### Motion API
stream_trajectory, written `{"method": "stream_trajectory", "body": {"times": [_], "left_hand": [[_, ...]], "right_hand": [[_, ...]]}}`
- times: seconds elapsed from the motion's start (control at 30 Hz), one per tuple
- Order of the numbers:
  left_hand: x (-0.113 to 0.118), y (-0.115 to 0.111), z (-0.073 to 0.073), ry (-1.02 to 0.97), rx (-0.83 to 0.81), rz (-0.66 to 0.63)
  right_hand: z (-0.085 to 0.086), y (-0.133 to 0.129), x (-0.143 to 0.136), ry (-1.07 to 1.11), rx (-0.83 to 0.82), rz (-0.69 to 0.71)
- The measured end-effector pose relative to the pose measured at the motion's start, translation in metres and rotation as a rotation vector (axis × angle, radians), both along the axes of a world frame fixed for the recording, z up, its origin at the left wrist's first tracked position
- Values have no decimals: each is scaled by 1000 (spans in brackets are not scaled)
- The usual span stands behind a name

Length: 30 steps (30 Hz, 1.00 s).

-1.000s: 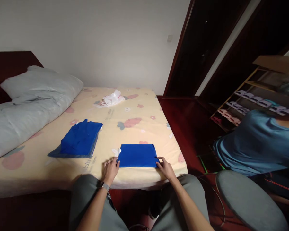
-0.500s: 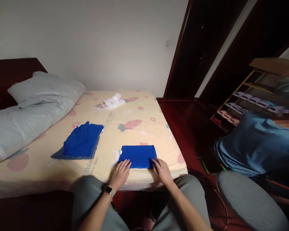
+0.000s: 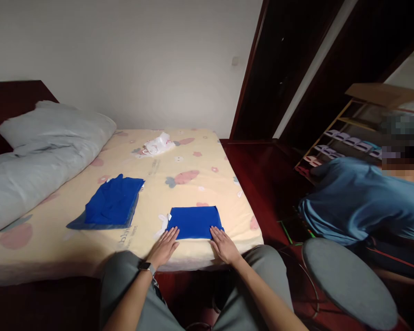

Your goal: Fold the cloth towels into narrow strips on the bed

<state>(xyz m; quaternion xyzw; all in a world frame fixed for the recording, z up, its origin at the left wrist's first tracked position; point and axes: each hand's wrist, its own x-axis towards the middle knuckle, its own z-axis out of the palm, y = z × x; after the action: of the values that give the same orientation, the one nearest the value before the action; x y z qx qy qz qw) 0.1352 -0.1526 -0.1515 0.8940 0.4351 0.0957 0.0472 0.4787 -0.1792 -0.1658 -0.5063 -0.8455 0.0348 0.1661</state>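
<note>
A folded blue cloth [image 3: 195, 222], rectangular and with a small white tag at its left edge, lies flat near the front edge of the bed. My left hand [image 3: 165, 245] rests on its near left corner, fingers stretched out. On the near right corner lies my right hand [image 3: 224, 243], also flat with its fingers extended. Neither hand grips the cloth. To the left, a loose pile of blue cloth [image 3: 112, 202] sits on the sheet, with a darker, greyish-blue layer showing beneath it.
The bed [image 3: 221, 184] has a yellow patterned sheet. A white plastic bag [image 3: 158, 144] lies toward the wall, and a grey quilt [image 3: 48, 161] is heaped at left. On the right are a round grey stool [image 3: 348, 280], a person in a blue shirt [image 3: 359, 197] and a shoe rack [image 3: 326, 124].
My fingers have flattened out on the cloth's near corners. The view has turned slightly right. The person on the right has shifted posture a little.
</note>
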Motion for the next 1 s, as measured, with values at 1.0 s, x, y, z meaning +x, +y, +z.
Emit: {"method": "stream_trajectory", "body": {"times": [1.0], "left_hand": [[3, 52, -25, -833, -168, 564]], "right_hand": [[8, 52, 20, 395, -302, -558]]}}
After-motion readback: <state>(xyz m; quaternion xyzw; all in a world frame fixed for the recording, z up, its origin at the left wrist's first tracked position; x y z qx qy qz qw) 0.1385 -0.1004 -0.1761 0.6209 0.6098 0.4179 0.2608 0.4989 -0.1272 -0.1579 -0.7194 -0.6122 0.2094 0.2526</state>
